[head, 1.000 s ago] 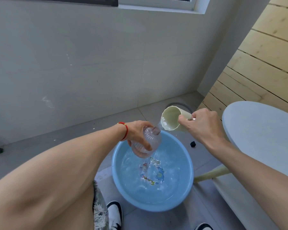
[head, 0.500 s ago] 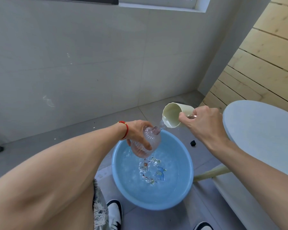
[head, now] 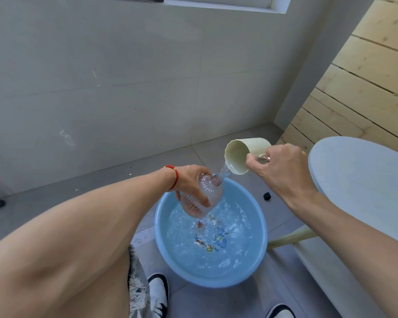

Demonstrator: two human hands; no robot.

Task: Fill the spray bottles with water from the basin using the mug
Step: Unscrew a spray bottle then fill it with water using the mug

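A clear ribbed spray bottle (head: 201, 198), its spray head off and its neck bare, hangs tilted over the far side of a blue basin (head: 161, 239), neck pointing up and to the right. The left hand (head: 190, 183) grips it round the body, fingers and thumb curled over the ribbed sides; a red string bracelet (head: 173, 176) circles that wrist. Just above the neck a cream mug (head: 244, 154) lies tipped nearly on its side, mouth turned toward the camera, and a thin stream of water (head: 223, 169) falls from its lower lip onto the bottle's opening. The right hand (head: 278, 166) holds the mug by its handle side, fingers curled tight around it. The basin stands on grey floor tiles and holds rippling water over a coloured pattern on its bottom. A small black object (head: 266, 196) lies on the floor just beyond the basin's right rim. A round white table (head: 354, 180) stands to the right, and two white-and-black shoes (head: 158, 292) show at the near edge.
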